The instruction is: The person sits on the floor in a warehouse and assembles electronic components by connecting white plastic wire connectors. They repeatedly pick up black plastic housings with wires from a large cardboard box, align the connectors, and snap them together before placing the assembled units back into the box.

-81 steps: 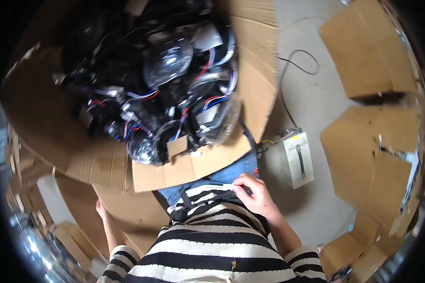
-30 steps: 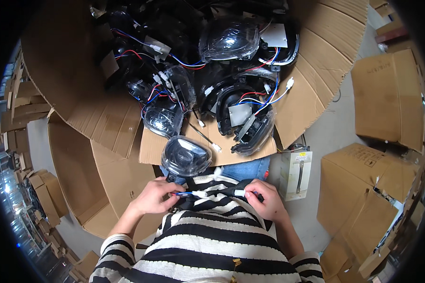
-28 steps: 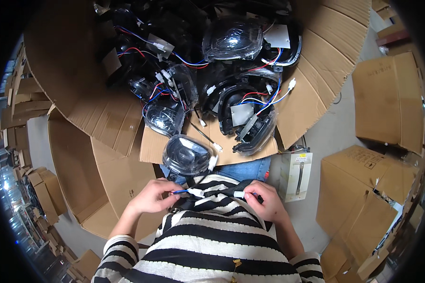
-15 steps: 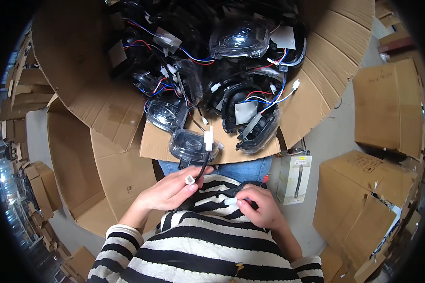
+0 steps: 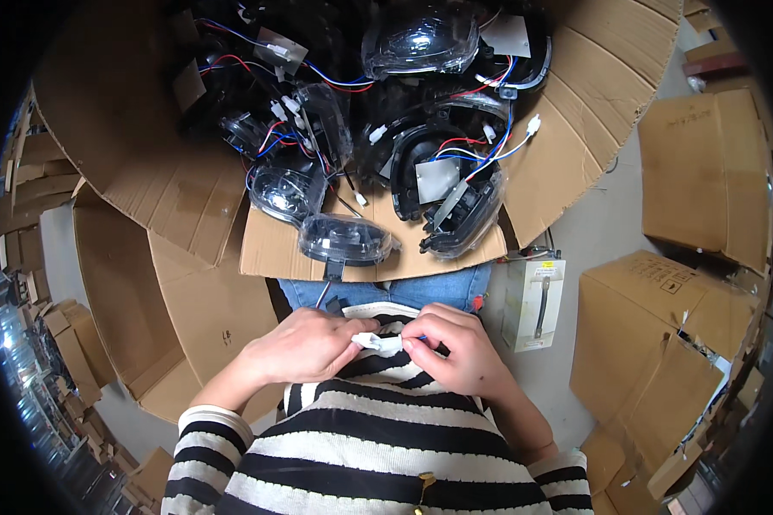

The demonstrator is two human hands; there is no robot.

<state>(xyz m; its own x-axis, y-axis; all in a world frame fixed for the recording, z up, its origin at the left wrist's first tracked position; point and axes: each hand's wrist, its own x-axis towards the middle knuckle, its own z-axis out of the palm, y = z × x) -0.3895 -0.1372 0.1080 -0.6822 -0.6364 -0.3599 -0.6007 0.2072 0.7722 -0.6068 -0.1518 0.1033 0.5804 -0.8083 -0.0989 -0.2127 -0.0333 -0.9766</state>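
Note:
In front of my striped top, my left hand (image 5: 309,348) pinches a white wire connector (image 5: 366,341). From the other side my right hand (image 5: 455,350) is closed on a second, narrower white plug (image 5: 391,343), with a bit of blue wire at its fingertips. The two ends meet between my fingers; whether they are locked together I cannot tell. Just beyond my hands, a black lamp unit with a clear cover (image 5: 345,240) lies at the edge of a cardboard flap (image 5: 262,249). A dark cable runs from its bracket toward my left hand.
A large open carton (image 5: 592,112) ahead holds several lamp units with red, blue and white wires. At my right stand a white box with a black handle (image 5: 534,305) and closed cartons (image 5: 661,335). Another open carton (image 5: 129,292) is at my left.
My left hand has turned and drawn the white connector down toward my right hand. The two white ends, apart before, are now together. The view has shifted slightly.

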